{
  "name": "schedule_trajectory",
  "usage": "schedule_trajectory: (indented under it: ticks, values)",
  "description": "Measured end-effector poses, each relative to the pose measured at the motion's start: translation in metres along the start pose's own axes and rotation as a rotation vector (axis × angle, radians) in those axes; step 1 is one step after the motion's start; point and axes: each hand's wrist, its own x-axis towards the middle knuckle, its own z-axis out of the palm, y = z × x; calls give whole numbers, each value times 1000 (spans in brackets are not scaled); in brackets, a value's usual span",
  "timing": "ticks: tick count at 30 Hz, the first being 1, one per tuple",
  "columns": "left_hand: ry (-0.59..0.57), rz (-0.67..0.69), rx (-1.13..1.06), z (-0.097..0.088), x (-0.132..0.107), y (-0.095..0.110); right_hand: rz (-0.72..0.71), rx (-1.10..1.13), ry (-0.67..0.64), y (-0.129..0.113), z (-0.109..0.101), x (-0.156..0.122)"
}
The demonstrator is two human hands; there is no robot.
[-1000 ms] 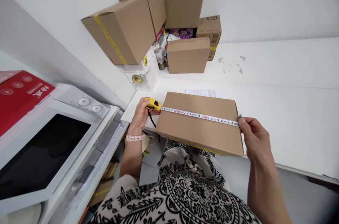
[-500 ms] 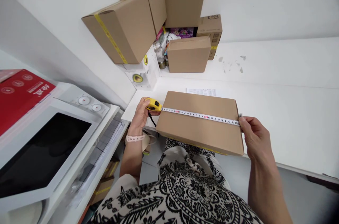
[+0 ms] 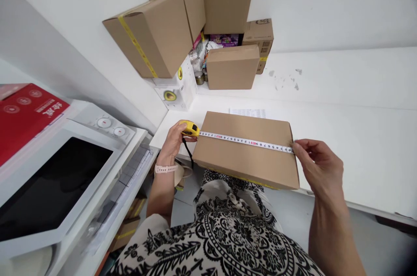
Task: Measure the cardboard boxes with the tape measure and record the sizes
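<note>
A flat brown cardboard box [image 3: 244, 161] lies at the front edge of the white table, partly overhanging it. Across its top runs the white blade of a tape measure [image 3: 190, 128], pulled out along the box's long side. My left hand [image 3: 173, 140], with a pink band at the wrist, is closed on the yellow case just beyond the box's left edge; a black strap dangles below. At the right edge, my right hand [image 3: 317, 165] pinches the free end of the blade between thumb and forefinger. Its fingertips cover the very tip.
A printed sheet [image 3: 249, 113] lies behind the box. At the back left stand several cartons, including a taped brown box [image 3: 163, 34], an avocado-printed white box [image 3: 177, 91] and a smaller brown box [image 3: 233, 67]. A microwave [image 3: 58, 180] with a red box [image 3: 26, 119] on it fills the left.
My right hand has turned slightly, its back and wrist shifting right, while its fingertips stay at the box's right edge. The left hand and box are almost unchanged.
</note>
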Motion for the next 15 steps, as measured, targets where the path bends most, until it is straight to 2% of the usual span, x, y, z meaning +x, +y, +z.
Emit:
schedule_trajectory:
  ticks: [5,7,10,15]
  values:
    - [5,2,8,-1,3,-2,-282,-167,-124,-9,-10,3]
    - [2,4,19,-2,3,-2,-352,-203,-168,-11,-14,5]
    - [0,7,30,-3,3,-1,-353,-209,-222,-11,-20,8]
    - [-13,28,27,-5,5,-2,-254,-227,-336,-13,-25,11]
